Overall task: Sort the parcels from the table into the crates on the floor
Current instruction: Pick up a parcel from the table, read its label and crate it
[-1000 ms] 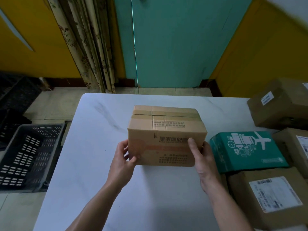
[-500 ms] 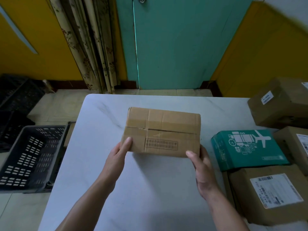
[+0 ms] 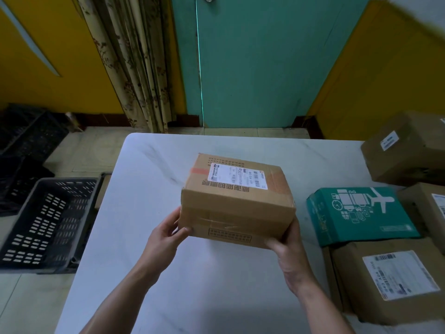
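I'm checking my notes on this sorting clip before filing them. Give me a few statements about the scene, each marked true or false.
1. The left hand and the right hand both hold the brown parcel. True.
2. The parcel's white shipping label faces up. True.
3. The teal box lies inside the grey crate. False: the teal box lies on the table, to the right of the held parcel.
4. The grey crate stands on the table. False: it stands on the floor, left of the table.
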The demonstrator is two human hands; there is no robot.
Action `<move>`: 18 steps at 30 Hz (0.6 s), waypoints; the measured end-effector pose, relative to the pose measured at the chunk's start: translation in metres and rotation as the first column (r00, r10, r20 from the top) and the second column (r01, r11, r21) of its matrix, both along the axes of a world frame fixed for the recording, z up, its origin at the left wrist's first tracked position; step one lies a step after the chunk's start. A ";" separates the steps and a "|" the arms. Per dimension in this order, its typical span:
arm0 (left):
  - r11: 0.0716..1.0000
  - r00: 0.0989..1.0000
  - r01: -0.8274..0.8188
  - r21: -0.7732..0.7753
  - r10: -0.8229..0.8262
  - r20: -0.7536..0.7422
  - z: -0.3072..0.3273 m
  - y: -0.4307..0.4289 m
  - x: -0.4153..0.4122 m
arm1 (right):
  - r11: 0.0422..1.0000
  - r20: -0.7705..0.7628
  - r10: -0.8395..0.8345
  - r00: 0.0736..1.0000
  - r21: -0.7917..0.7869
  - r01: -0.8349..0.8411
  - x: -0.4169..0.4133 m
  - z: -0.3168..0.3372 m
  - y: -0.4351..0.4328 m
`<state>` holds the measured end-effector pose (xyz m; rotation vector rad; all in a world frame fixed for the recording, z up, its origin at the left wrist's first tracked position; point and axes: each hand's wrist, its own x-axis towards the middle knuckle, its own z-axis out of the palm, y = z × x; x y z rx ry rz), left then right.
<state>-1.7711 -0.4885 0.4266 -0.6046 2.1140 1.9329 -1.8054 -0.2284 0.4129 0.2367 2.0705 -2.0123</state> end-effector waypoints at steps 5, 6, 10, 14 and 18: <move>0.999 1.000 0.000 -0.053 0.002 0.027 0.001 0.004 -0.003 | 0.998 0.057 0.002 0.998 -0.058 0.001 -0.004 0.012 0.000; 0.998 1.000 0.000 -0.055 0.002 0.031 0.002 0.004 -0.004 | 0.998 0.071 -0.024 0.997 -0.062 0.028 -0.005 0.014 -0.001; 1.000 1.000 0.022 0.014 -0.023 0.014 0.004 0.005 -0.006 | 0.994 0.097 -0.083 0.992 -0.059 0.089 -0.012 0.017 -0.003; 0.996 0.997 0.076 0.055 -0.077 0.020 0.010 0.012 -0.008 | 0.984 0.125 -0.169 0.978 -0.033 0.175 -0.017 0.013 -0.003; 0.997 0.997 -0.043 0.065 0.038 0.074 0.000 0.011 -0.010 | 0.975 0.104 -0.214 0.971 -0.029 0.218 -0.019 0.006 -0.007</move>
